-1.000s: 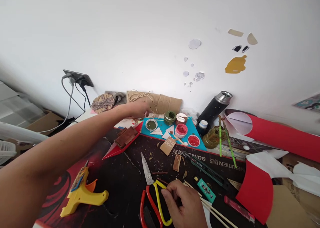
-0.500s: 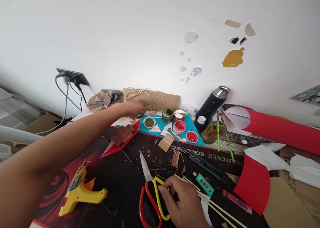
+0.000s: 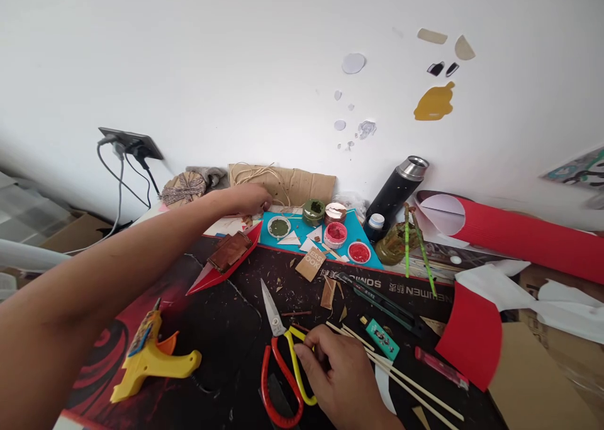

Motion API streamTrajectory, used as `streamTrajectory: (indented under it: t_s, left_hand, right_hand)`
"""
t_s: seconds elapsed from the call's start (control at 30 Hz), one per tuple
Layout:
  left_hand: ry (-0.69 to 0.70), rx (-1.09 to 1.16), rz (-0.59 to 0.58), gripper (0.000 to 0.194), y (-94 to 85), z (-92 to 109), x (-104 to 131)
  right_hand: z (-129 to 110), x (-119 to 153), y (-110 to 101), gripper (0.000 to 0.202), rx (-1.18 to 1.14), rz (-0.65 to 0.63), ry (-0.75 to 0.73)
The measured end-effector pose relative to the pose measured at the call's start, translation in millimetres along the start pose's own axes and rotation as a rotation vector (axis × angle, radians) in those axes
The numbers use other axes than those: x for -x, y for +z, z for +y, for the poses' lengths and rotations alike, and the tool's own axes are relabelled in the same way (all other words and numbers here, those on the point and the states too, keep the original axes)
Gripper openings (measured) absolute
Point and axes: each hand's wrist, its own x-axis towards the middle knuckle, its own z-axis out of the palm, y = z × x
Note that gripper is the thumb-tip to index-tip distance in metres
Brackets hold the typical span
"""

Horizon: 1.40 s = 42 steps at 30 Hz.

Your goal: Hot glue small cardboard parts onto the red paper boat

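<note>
My left hand (image 3: 251,199) reaches to the back of the desk, fingers curled downward beside the cardboard piece (image 3: 306,186) and a loop of twine (image 3: 257,172); what its fingertips touch is hidden. Below that arm sits a small red paper boat (image 3: 243,263) with a brown painted deck piece. My right hand (image 3: 340,373) rests in front with fingers curled together, touching or just beside the yellow handle of the scissors (image 3: 276,316). A thin brown stick (image 3: 297,327) runs toward its fingers, and I cannot make out whether they hold it.
A yellow glue gun (image 3: 158,361) lies at left. Open paint jars (image 3: 335,233) stand on blue card, with a black thermos (image 3: 394,187) and a brush jar (image 3: 394,244) to their right. Wooden skewers (image 3: 415,389), a utility knife (image 3: 382,304) and red paper (image 3: 472,335) lie near my right hand.
The view has shifted slightly, moving the scene a little left and up. My left hand still reaches to the back, and my right hand keeps its place by the scissors.
</note>
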Motion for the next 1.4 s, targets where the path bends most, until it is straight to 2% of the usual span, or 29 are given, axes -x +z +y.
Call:
streamTrajectory:
  t_s: [0.17,0.33,0.53,0.67,0.73,0.8,0.87,0.93,1.0,1.1,1.2,1.4]
  left_hand:
    - [-0.042,-0.018,-0.013,0.030,-8.9,-3.2,3.3]
    - [-0.134,0.012,0.042,0.036,-19.8,-0.7,9.1]
    - [-0.261,0.135,0.183,0.030,-33.1,7.8,19.4]
    - [-0.325,0.263,0.309,0.026,-45.2,22.2,37.0]
    - [-0.333,0.338,0.354,0.029,-50.6,39.4,50.8]
    - [-0.302,0.452,0.382,0.034,-52.8,66.2,67.4]
    - [-0.220,0.783,0.411,0.035,-50.3,101.4,85.3]
    - [-0.142,0.972,0.426,0.034,-43.1,140.6,102.5]
    - [-0.126,1.085,0.426,0.032,-32.4,178.0,117.0]
    - [-0.087,1.257,0.318,0.032,-12.9,220.7,129.7]
    - [-0.147,1.415,0.322,0.033,6.5,243.3,131.1]
    - [-0.259,1.678,0.376,0.038,30.4,257.6,123.8]
  right_hand:
    - [1.0,1.6,2.5,0.035,-0.015,-0.016,0.036]
    - [1.7,1.9,2.6,0.034,-0.025,-0.041,0.070]
    - [2.0,-0.4,0.7,0.036,-0.061,-0.044,0.115]
    - [1.6,-2.1,-1.2,0.036,-0.125,-0.049,0.171]
    - [0.0,-3.9,-3.3,0.037,-0.173,-0.034,0.211]
    - [-2.0,-6.2,-6.1,0.038,-0.231,-0.011,0.256]
    - [-3.4,-8.7,-9.3,0.038,-0.297,0.036,0.286]
    - [-3.7,-11.3,-12.7,0.036,-0.355,0.092,0.307]
    - [-2.3,-13.9,-15.6,0.036,-0.450,0.141,0.333]
    - [2.0,-17.3,-17.7,0.040,-0.623,0.180,0.392]
    - [6.2,-19.7,-17.3,0.044,-0.738,0.205,0.414]
    - [8.4,-20.8,-13.7,0.045,-0.816,0.208,0.367]
